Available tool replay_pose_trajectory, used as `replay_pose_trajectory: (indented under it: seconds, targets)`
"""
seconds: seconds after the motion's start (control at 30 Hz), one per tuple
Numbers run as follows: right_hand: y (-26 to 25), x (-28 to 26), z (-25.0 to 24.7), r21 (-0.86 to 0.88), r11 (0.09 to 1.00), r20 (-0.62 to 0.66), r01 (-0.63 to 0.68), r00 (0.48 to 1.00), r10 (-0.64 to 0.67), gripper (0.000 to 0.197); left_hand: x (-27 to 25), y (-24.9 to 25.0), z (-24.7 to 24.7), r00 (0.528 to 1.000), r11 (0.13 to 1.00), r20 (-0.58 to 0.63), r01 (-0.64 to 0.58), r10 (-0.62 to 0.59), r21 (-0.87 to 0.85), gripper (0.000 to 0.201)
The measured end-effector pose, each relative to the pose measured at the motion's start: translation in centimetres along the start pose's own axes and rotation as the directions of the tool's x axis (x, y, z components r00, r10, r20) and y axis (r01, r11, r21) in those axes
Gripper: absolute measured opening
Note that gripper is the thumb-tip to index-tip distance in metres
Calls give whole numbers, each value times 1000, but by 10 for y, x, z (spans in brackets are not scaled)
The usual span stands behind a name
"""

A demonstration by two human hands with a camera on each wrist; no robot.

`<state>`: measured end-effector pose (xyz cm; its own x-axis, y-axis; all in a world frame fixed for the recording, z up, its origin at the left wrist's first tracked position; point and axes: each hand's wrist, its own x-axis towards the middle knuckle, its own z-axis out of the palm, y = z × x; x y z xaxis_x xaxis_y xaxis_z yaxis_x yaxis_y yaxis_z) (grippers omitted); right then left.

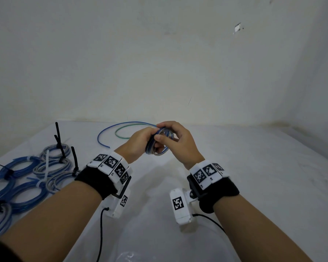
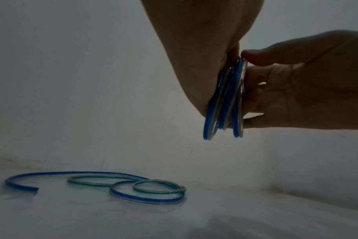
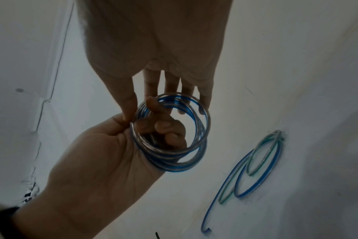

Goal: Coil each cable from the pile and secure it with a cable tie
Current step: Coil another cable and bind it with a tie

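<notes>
A small coil of blue and clear cable point(image 1: 150, 148) is held up above the white table point(image 1: 254, 167) between both hands. My left hand point(image 1: 151, 142) grips its left side, with fingers curled through the ring point(image 3: 174, 168). My right hand point(image 1: 165, 135) pinches the top edge, thumb in front and fingers behind. The left wrist view shows the coil point(image 2: 225, 100) edge-on between the two palms. A loose blue cable point(image 1: 102, 137) and a loose green one point(image 1: 121, 136) lie in loops on the table behind the hands.
Several tied coils, blue point(image 1: 23, 167) and grey point(image 1: 53, 167), lie at the table's left edge with black cable ties point(image 1: 58, 137) and white cable ties point(image 1: 46, 163) sticking up. A white wall point(image 1: 159, 63) rises right behind the table.
</notes>
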<state>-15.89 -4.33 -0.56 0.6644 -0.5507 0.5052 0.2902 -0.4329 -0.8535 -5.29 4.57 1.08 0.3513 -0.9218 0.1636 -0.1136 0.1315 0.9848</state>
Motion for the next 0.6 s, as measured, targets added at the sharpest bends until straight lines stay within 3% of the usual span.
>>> replay_pose_trajectory:
  seconds: [0.17,0.33,0.43,0.6]
  targets:
    - [-2,1,-3,70,997,-14,-26,1000,27,21,0,-2,-3,998,995,-14,-54,56,79,38]
    - [0,4,-4,139,988,-41,-61,997,67,25,0,-1,-8,987,971,59,-155,146,180,29]
    - [-3,4,-8,137,988,-46,-76,995,83,9,0,-3,-10,987,976,81,-150,139,156,27]
    - [-3,7,-13,115,985,-39,-125,991,130,8,0,-3,-8,992,969,50,-123,115,216,19]
